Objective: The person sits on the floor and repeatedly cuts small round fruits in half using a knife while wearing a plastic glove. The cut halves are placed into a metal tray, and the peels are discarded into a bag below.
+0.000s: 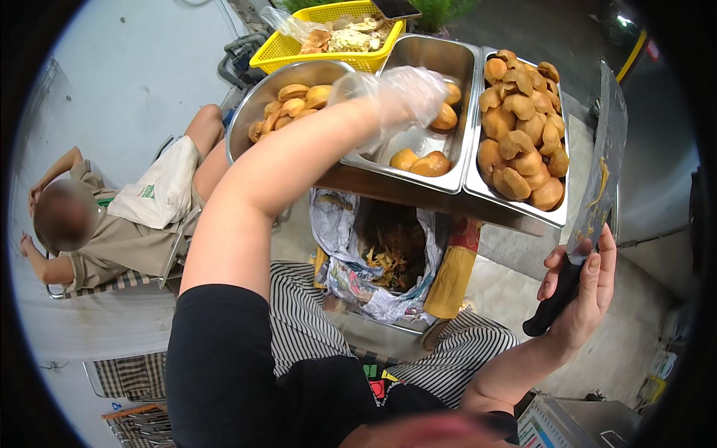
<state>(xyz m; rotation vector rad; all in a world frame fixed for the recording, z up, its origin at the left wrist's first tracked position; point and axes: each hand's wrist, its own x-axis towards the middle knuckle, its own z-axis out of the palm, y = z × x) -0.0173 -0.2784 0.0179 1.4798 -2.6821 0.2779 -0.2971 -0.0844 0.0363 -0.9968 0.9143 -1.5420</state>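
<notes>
My left hand (417, 95), in a clear plastic glove, reaches over the middle steel pan (406, 168). It is blurred, so whether its fingers hold anything does not show. Several peeled orange-brown fruits (430, 164) lie in this pan, some beside my fingers. At the right, my bare right hand (588, 291) grips the black handle of a broad-bladed kitchen knife (599, 162). Its blade points up and away from me, with orange scraps stuck to it. Left of the pan, a round steel bowl (238, 126) contains more fruits (294, 106), partly behind my forearm.
Brown fruit pieces (524, 129) heap the right steel pan (564, 215). A yellow basket (325, 61) with scraps stands behind, a phone (396, 8) at its edge. Below, a paper-lined bin (330, 224) holds peelings (389, 252). A seated person (129, 235) is at left.
</notes>
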